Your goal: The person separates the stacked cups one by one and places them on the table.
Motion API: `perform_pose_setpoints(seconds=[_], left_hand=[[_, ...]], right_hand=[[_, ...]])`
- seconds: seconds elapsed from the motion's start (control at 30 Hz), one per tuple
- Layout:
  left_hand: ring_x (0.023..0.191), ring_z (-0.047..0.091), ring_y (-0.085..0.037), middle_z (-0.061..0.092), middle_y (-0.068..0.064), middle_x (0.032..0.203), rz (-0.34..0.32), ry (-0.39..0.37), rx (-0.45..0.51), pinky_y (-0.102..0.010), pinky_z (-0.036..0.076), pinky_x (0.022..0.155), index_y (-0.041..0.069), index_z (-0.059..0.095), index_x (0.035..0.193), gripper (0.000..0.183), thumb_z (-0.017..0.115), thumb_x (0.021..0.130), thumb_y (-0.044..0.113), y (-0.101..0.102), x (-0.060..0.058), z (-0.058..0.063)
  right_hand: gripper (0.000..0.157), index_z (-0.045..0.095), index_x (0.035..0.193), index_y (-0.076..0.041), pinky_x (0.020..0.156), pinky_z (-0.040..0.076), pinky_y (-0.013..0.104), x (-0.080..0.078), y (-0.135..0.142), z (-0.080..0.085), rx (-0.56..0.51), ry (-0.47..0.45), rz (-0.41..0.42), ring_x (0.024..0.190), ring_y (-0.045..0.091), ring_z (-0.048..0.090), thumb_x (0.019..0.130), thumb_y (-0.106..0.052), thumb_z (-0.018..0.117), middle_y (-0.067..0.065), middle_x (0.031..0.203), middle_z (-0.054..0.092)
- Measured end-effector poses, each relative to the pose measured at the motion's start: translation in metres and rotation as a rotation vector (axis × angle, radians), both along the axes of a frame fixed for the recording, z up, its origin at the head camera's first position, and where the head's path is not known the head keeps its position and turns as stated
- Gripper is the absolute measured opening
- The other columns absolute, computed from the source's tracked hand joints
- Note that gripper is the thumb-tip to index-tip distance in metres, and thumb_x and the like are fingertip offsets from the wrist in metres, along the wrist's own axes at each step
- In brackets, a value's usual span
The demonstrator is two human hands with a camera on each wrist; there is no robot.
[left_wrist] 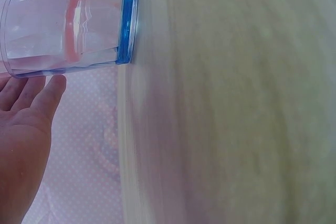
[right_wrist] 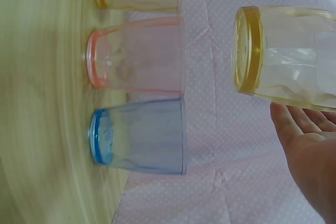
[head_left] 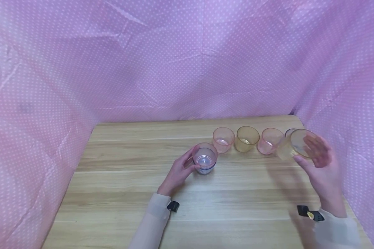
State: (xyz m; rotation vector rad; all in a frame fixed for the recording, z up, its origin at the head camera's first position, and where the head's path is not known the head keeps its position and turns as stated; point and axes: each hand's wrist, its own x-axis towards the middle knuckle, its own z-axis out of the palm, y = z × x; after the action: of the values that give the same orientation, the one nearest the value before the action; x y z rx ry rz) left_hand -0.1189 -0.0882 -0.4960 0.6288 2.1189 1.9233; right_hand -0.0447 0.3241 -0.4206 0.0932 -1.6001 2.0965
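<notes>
My left hand (head_left: pixel 180 169) holds the side of a clear blue cup (left_wrist: pixel 127 24) that stands upright on the table. A pink cup (head_left: pixel 204 152) is nested inside it, its pink base ring showing through the blue wall. At the right, my right hand (head_left: pixel 325 169) grips a clear yellow cup (right_wrist: pixel 299 51) raised above the table, with nothing visible inside. Part of a blue cup (right_wrist: pixel 142 137) behind it is covered by the raised cup in the head view. Beside that blue cup stands a pink cup (right_wrist: pixel 139 56).
Along the back right of the wooden table (head_left: pixel 127 183), another yellow cup (head_left: pixel 247 140) and another pink cup (head_left: pixel 223 141) continue the row of upright cups. Pink dotted cloth (head_left: pixel 174 69) hangs behind the table and at both sides.
</notes>
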Motion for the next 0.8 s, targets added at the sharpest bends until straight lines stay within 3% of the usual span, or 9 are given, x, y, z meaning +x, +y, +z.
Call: perform_pose_setpoints(seconds=[0.37, 0.8], left_hand=[[0.148, 0.04, -0.023, 0.044, -0.003, 0.161, -0.002, -0.004, 0.0, -0.028, 0.037, 0.118, 0.007, 0.04, 0.159, 0.072, 0.072, 0.095, 0.005, 0.0, 0.0, 0.0], [0.148, 0.04, -0.023, 0.044, -0.003, 0.161, 0.001, -0.008, -0.005, -0.026, 0.037, 0.118, 0.007, 0.039, 0.159, 0.071, 0.072, 0.096, 0.007, 0.0, 0.001, 0.0]], right_hand=[[0.085, 0.044, 0.149, 0.003, 0.108, 0.047, 0.02, 0.009, 0.011, -0.005, 0.017, -0.118, -0.091, 0.133, 0.022, 0.054, 0.075, 0.042, 0.057, 0.016, 0.144, 0.058], [0.085, 0.045, 0.148, -0.001, 0.102, 0.05, 0.016, 0.016, 0.024, -0.017, -0.003, -0.17, -0.157, 0.127, 0.019, 0.059, 0.075, 0.041, 0.057, 0.011, 0.138, 0.062]])
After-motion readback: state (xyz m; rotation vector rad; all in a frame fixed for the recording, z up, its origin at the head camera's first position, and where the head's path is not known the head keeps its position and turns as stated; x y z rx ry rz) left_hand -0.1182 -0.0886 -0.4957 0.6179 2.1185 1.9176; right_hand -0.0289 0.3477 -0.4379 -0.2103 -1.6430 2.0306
